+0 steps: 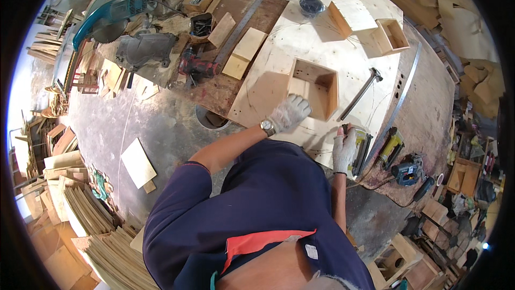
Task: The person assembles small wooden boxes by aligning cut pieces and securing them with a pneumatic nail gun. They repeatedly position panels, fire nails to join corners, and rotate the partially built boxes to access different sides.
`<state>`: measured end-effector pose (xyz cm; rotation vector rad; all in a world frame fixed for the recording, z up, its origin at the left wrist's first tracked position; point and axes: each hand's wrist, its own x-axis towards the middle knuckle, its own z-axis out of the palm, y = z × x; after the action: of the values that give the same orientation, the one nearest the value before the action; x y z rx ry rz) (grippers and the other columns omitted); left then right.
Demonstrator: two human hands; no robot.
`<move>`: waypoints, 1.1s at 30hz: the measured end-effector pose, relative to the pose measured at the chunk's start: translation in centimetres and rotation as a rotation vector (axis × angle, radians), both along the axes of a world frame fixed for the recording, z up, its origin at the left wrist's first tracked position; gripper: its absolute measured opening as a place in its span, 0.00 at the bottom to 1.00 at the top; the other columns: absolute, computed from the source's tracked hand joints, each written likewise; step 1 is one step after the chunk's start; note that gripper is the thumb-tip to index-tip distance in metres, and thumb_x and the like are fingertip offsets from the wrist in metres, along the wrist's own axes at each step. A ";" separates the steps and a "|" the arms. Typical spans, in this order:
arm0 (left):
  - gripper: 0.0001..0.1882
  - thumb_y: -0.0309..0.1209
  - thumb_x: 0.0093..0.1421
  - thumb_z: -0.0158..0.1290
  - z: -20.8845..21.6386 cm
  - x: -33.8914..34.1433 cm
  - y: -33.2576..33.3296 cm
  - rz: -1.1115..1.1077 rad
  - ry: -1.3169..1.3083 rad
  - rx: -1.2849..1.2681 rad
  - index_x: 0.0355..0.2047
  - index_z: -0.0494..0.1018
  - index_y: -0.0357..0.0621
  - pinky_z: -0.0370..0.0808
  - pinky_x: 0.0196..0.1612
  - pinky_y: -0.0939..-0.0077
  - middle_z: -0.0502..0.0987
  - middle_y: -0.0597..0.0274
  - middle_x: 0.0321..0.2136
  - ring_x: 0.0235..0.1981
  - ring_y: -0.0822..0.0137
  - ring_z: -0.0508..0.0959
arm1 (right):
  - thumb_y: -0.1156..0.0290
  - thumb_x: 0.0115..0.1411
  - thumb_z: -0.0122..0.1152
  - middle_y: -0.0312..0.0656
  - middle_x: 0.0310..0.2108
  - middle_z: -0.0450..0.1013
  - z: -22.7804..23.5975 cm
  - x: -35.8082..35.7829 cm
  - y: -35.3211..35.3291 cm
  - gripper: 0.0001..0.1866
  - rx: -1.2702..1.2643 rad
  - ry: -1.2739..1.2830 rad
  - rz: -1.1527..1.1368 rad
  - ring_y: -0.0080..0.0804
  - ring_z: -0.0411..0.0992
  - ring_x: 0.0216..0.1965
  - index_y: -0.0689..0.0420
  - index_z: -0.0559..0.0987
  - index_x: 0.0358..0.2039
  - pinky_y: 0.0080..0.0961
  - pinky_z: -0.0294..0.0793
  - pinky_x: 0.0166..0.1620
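An open wooden box (pixel 331 87) rests on the pale plywood sheet (pixel 273 49) in front of me. My left hand (pixel 290 113), in a whitish work glove with a watch at the wrist, grips the box's near left edge. To the right, my gloved right hand (pixel 345 150) is wrapped round a yellow-green nail gun (pixel 361 153), partly hidden by the hand. A hammer (pixel 360 94) with a dark handle lies on the plywood, between the box and the sheet's right side.
Two more wooden boxes (pixel 354 16) (pixel 391 37) and a dark round dish (pixel 311 6) sit farther back. Another nail gun (pixel 391 147) and a jigsaw (pixel 407 171) lie at right. A red drill (pixel 198 67) and mitre saw (pixel 110 14) are at left; a metal straightedge (pixel 409 83) flanks the sheet.
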<state>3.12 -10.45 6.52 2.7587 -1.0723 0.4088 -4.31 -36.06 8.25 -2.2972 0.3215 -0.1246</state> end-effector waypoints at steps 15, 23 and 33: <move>0.27 0.44 0.58 0.65 -7.3 10.6 15.9 0.894 -0.005 -0.432 0.52 0.76 0.40 0.76 0.51 0.51 0.77 0.45 0.47 0.50 0.45 0.77 | 0.66 0.65 0.61 0.70 0.35 0.76 -1.1 7.6 4.8 0.26 -0.180 0.146 0.302 0.74 0.76 0.40 0.70 0.67 0.56 0.59 0.78 0.45; 0.36 0.53 0.52 0.69 -7.1 12.9 17.8 0.925 0.138 -0.117 0.54 0.77 0.44 0.74 0.56 0.46 0.75 0.44 0.53 0.56 0.41 0.75 | 0.62 0.69 0.62 0.65 0.46 0.78 -3.1 7.6 0.5 0.33 -0.193 -0.168 0.148 0.68 0.79 0.40 0.69 0.64 0.66 0.56 0.78 0.44; 0.28 0.37 0.54 0.72 6.4 -1.6 5.2 0.146 0.751 -1.014 0.53 0.79 0.42 0.74 0.63 0.64 0.79 0.56 0.54 0.58 0.58 0.78 | 0.60 0.75 0.58 0.47 0.57 0.74 4.9 0.1 2.5 0.37 0.805 -0.050 0.038 0.28 0.79 0.43 0.57 0.56 0.77 0.24 0.82 0.41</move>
<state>1.48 -5.22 12.91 1.7908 -0.3080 -0.0889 -4.20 -33.58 13.19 -1.4993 0.2423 -0.0223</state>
